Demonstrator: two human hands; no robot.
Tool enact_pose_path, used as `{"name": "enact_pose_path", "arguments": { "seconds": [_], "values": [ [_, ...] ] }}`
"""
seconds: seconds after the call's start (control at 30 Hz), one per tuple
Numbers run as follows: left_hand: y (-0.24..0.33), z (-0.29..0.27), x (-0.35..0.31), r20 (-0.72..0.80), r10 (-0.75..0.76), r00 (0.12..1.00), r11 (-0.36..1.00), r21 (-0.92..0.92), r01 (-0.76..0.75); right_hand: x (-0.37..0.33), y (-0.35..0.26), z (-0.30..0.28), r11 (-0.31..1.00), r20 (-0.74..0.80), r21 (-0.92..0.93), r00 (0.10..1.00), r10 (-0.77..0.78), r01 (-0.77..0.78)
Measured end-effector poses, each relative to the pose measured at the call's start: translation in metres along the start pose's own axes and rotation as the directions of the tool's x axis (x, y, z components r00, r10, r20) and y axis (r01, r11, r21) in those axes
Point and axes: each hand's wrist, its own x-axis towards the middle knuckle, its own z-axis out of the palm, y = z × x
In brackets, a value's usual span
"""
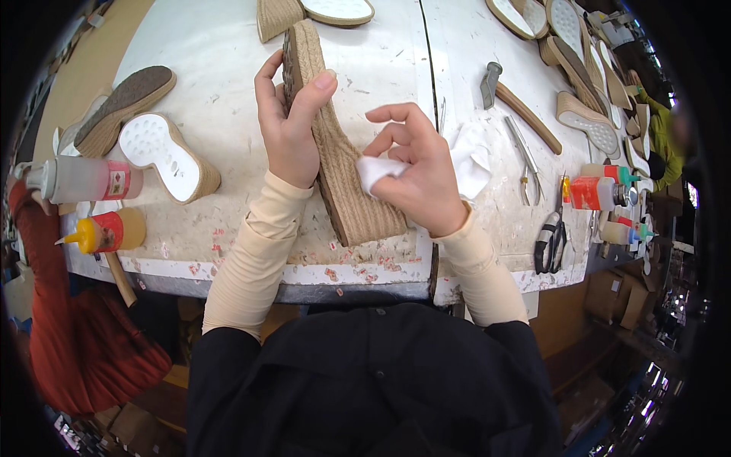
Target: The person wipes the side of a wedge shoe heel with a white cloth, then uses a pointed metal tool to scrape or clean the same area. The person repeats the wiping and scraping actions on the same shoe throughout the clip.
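A right hand (426,179) curls closed around a white cloth (377,170) at the side of a rope-textured wedge sole (341,167), gripped in the left hand (295,129) above a worktable (228,91). Wiping looks under way, not complete; whether the soles (339,9) lying farther back are finished cannot be told.

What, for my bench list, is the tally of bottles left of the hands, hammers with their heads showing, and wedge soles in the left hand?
Bottles: 2, a pinkish bottle and a yellow bottle
Hammers: 1 hammer
Wedge soles: 1 wedge sole in the left hand
Total: 4
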Motion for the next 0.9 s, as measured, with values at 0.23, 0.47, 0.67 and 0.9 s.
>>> {"name": "enact_pose_path", "arguments": {
  "seconds": [0.23,0.47,0.67,0.9],
  "values": [
    [-0.0009,-0.0019,0.0018,0.023,0.0,1.0,1.0,-0.012,0.0,-0.0004,-0.0022,-0.0035,0.998,0.097,-0.054,0.995,-0.011,0.017],
    [0.0003,-0.0004,0.001,0.009,0.002,1.0,1.0,-0.026,-0.002,-0.0039,0.0024,-0.002,0.999,0.057,-0.02,0.998,-0.027,0.028],
    [-0.0002,-0.0015,0.0004,0.014,0.004,1.0,1.0,-0.009,-0.004,-0.0044,0.0034,-0.0033,0.998,0.051,-0.012,0.996,-0.069,0.07],
    [-0.0005,-0.0011,0.0007,-0.002,0.015,1.0,1.0,-0.003,-0.015,-0.0017,-0.0029,-0.0026,0.994,0.066,0.008,0.992,-0.106,0.106]
  ]
}}
